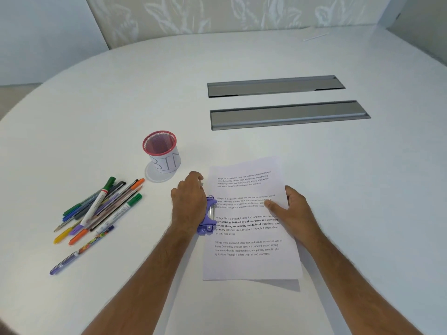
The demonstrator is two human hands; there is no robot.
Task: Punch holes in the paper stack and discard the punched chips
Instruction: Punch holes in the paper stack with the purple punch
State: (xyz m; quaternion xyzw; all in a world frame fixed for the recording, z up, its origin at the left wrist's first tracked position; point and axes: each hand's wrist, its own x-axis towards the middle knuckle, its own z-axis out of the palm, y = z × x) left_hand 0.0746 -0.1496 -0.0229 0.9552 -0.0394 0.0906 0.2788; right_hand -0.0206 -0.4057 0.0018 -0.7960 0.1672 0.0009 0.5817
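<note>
A stack of printed white paper (pixel 251 259) lies on the white table in front of me. A purple hole punch (pixel 208 217) sits over the stack's left edge. My left hand (pixel 188 201) lies on top of the punch, fingers curled over its lever. My right hand (pixel 289 207) holds the stack's right edge, thumb on top of the sheets and fingers under or behind them. A red mesh cup (pixel 161 151) with a white label reading BIN stands upright to the upper left of the paper.
A loose pile of coloured pens and markers (pixel 96 210) lies at the left. Two grey metal cable flaps (pixel 285 102) are set into the table further back. The table's curved far edge (pixel 72 71) runs across the upper left.
</note>
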